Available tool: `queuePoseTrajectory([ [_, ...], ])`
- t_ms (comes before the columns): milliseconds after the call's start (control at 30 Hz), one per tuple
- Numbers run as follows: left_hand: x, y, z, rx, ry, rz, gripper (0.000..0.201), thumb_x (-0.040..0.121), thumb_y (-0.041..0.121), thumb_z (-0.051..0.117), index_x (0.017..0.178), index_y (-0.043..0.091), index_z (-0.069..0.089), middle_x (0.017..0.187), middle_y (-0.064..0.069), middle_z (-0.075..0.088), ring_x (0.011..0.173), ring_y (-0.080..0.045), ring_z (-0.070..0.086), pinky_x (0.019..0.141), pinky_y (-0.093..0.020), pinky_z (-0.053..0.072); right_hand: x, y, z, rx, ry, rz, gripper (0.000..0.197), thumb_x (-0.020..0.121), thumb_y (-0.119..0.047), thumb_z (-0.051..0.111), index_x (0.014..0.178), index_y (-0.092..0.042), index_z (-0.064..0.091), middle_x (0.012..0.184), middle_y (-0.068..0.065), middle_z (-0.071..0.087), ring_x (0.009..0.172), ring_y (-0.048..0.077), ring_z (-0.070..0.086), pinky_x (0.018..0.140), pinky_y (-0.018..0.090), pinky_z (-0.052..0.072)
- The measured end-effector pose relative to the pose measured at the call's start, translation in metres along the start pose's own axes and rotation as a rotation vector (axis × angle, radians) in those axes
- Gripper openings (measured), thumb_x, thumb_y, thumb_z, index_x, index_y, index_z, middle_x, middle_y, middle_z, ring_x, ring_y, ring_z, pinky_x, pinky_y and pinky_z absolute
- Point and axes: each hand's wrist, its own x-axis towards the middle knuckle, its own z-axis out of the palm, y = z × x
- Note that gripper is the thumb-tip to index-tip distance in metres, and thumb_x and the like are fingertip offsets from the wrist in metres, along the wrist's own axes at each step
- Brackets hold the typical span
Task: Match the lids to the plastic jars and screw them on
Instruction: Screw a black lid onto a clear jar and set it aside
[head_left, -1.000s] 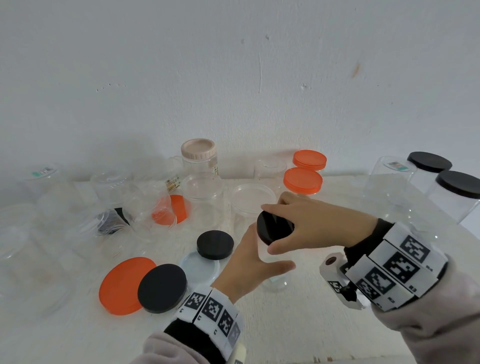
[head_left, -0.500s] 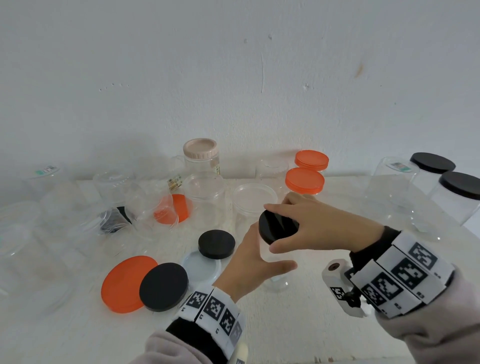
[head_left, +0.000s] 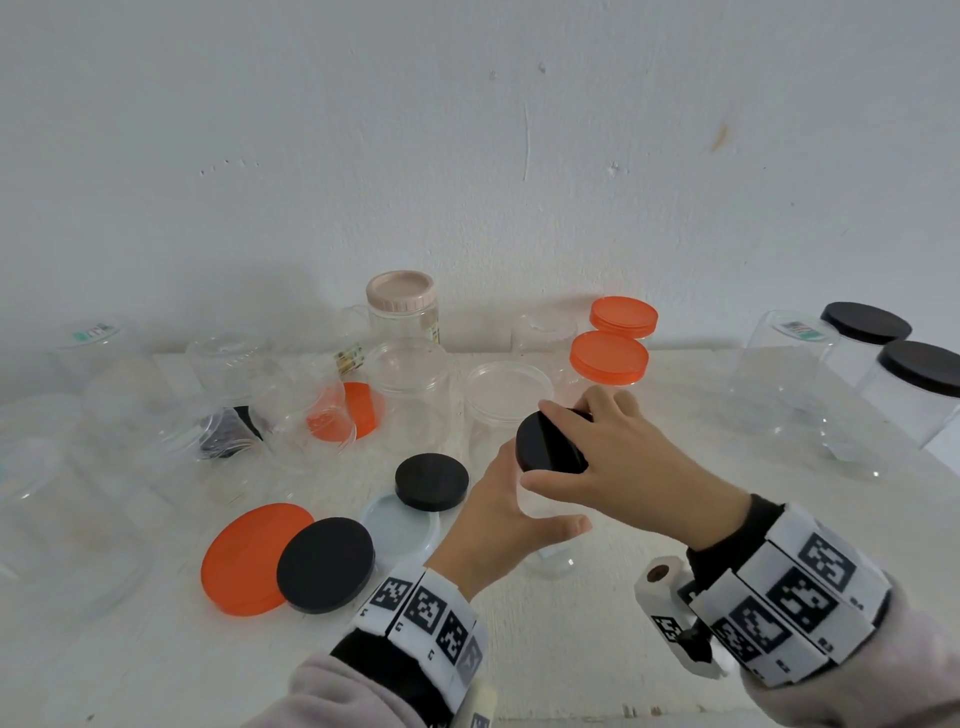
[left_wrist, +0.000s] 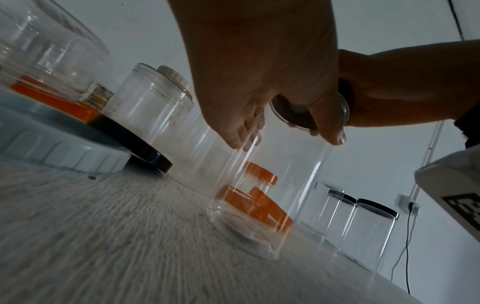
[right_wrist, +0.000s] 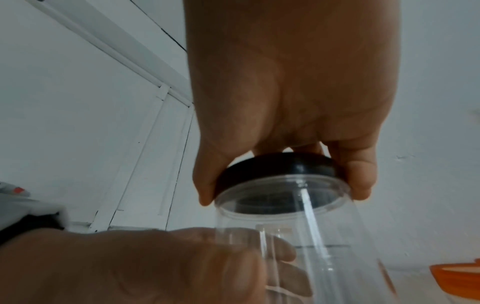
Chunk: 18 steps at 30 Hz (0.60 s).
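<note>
Centrally, on a white table (head_left: 649, 649), a clear plastic jar (left_wrist: 262, 205) stands upright. The left hand (head_left: 498, 530) wraps its fingers and thumb around the jar's side. The right hand (head_left: 618, 462) grips a small black lid (head_left: 548, 444) from above, fingers curled around its rim, holding it tilted on the jar's mouth. Just left of the jar lie another black lid (head_left: 431, 480), a pale blue lid (head_left: 400, 527), and an orange lid (head_left: 244, 558).
</note>
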Motion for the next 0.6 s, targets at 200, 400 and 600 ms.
queuePoseTrajectory([
  [200,0.001,-0.001,-0.002,-0.003,-0.018,0.026,0.083,0.07,0.035,0.082,0.137,0.045,0.033,0.128,0.028,0.051,0.118,0.011,0.046,0.093,-0.015,0.039,-0.005,-0.002,0.015,0.176,0.083,0.072,0.076,0.082,-0.064,0.048,0.148,-0.034,0.025,0.124,-0.004,0.03,0.111,0.019,0.027,0.092,0.027,0.032],
  [400,0.0,0.001,-0.021,0.21,-0.136,-0.014,0.08,0.071,0.051,0.077,0.137,0.043,0.034,0.128,0.031,0.049,0.122,0.008,0.044,0.095,-0.016,0.037,-0.009,-0.006,0.028,0.347,0.177,0.123,0.078,0.081,-0.061,0.057,0.148,-0.034,0.027,0.131,-0.009,0.029,0.116,0.019,0.028,0.088,0.026,0.031],
  [600,-0.018,-0.018,-0.074,0.654,-0.102,-0.146,0.065,0.084,0.048,0.065,0.141,0.029,0.037,0.142,0.015,0.04,0.128,-0.004,0.04,0.105,-0.019,0.032,-0.013,-0.005,0.035,0.43,0.224,0.132,0.081,0.079,-0.064,0.057,0.148,-0.033,0.029,0.134,-0.012,0.028,0.116,0.018,0.029,0.087,0.026,0.032],
])
